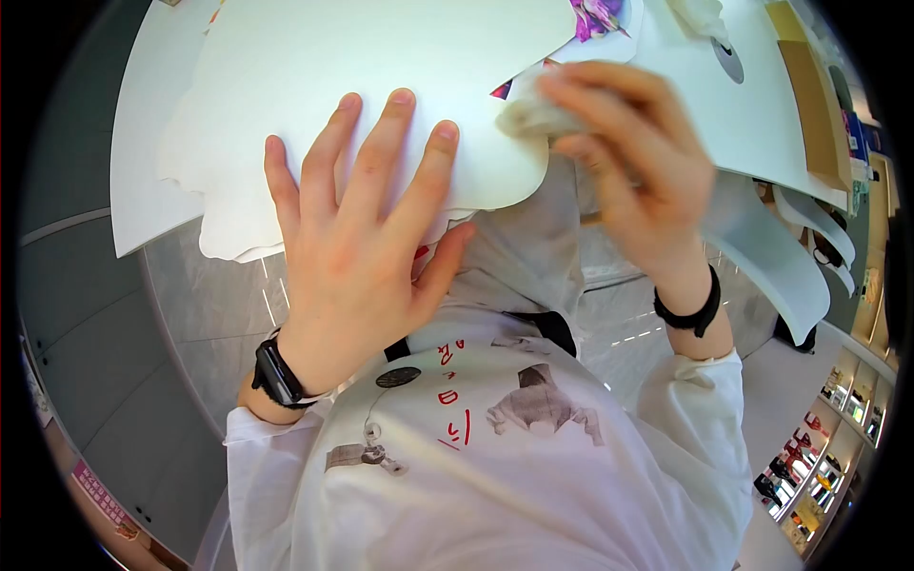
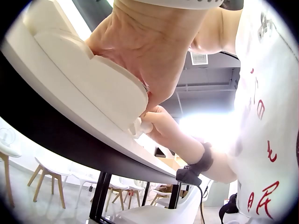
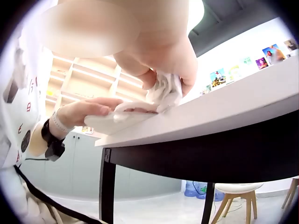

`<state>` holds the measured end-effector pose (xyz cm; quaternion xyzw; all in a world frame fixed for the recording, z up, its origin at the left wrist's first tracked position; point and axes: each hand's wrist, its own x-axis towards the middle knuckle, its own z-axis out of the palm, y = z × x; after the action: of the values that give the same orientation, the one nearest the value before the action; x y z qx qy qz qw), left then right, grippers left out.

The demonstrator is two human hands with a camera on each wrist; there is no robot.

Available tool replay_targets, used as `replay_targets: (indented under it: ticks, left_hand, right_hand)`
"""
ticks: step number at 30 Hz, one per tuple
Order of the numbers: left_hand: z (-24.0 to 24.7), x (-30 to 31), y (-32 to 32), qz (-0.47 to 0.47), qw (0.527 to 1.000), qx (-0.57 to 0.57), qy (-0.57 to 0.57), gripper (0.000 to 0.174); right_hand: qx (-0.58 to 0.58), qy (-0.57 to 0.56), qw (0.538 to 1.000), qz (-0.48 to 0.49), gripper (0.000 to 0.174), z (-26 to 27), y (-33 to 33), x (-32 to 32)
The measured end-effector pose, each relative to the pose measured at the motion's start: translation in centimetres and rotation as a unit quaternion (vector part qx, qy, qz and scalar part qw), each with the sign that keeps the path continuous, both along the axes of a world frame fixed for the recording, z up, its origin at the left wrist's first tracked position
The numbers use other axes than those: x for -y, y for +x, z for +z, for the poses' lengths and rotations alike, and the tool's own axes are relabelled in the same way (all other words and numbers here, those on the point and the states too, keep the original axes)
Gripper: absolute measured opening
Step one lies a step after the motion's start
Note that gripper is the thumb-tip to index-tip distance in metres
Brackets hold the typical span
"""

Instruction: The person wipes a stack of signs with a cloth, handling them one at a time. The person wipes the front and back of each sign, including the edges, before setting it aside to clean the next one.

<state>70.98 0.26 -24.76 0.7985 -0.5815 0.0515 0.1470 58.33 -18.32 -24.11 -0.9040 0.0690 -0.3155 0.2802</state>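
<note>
My left hand (image 1: 367,224) rests palm down with fingers spread on a large white board (image 1: 419,48) with a wavy, scalloped edge. The board lies on the white table (image 1: 143,181), and its near edge juts past the table's edge. In my right hand (image 1: 643,157), a crumpled white tissue (image 3: 166,91) is pinched between thumb and fingers. It touches the board's rounded right corner, just right of my left hand. The left wrist view shows the tissue (image 2: 136,128) at the board's rim, below my left palm (image 2: 145,51).
A purple-patterned picture (image 1: 598,17) shows past the board's far right edge. Another white wad (image 1: 700,14) and a grey oval piece (image 1: 728,62) lie farther right, near a cardboard box (image 1: 814,114). White chairs (image 1: 771,257) stand beside the table on the right.
</note>
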Motion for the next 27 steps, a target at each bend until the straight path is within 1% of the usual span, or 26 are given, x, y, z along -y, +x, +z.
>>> replay_targets:
  ticks: [3, 7, 8, 11, 14, 17, 20, 22, 23, 24, 27]
  left_hand:
    - [0.0, -0.1, 0.1, -0.002, 1.0, 0.003, 0.001, 0.063]
    - [0.1, 0.0, 0.1, 0.003, 1.0, -0.002, 0.003, 0.063]
    - [0.1, 0.0, 0.2, 0.004, 1.0, 0.001, 0.002, 0.063]
    - [-0.1, -0.1, 0.2, 0.0, 1.0, 0.007, -0.002, 0.063]
    - [-0.2, -0.2, 0.1, -0.003, 1.0, 0.008, -0.005, 0.063]
    - [-0.1, -0.1, 0.0, -0.001, 1.0, 0.009, -0.008, 0.063]
    - [-0.1, -0.2, 0.0, 0.004, 1.0, 0.006, -0.004, 0.062]
    - [0.0, -0.2, 0.0, 0.007, 1.0, 0.004, 0.002, 0.062]
    - [-0.1, -0.1, 0.1, 0.008, 1.0, 0.007, -0.002, 0.062]
    - [-0.2, -0.1, 0.1, 0.006, 1.0, 0.009, -0.004, 0.063]
    - [-0.4, -0.1, 0.1, -0.004, 1.0, 0.015, -0.007, 0.063]
  right_hand:
    - [0.026, -0.112, 0.993, 0.04, 0.036, -1.7, 0.3, -0.3]
    - [0.008, -0.128, 0.99, 0.064, 0.038, -2.0, -2.1, -1.8]
    - [0.024, -0.127, 0.989, 0.065, 0.034, -2.2, -2.0, -2.2]
    - [-0.003, 0.003, 0.999, 0.041, 0.026, -1.6, -0.9, -1.9]
    - [0.003, 0.065, 0.998, -0.026, 0.019, -0.9, 0.9, -1.9]
    - [0.022, 0.007, 0.999, -0.024, 0.017, -1.8, 1.3, -1.1]
    - [0.004, -0.006, 0.999, -0.041, 0.017, -1.7, -0.4, -2.4]
    - [0.03, -0.016, 0.999, -0.031, 0.016, -2.2, -1.0, -3.5]
    - [0.043, -0.019, 0.998, -0.029, 0.016, -2.5, -1.1, -3.7]
    - [0.034, 0.003, 0.999, -0.041, 0.013, -2.1, -0.9, -3.8]
    - [0.011, 0.011, 0.998, -0.063, 0.012, -1.7, 0.3, -2.2]
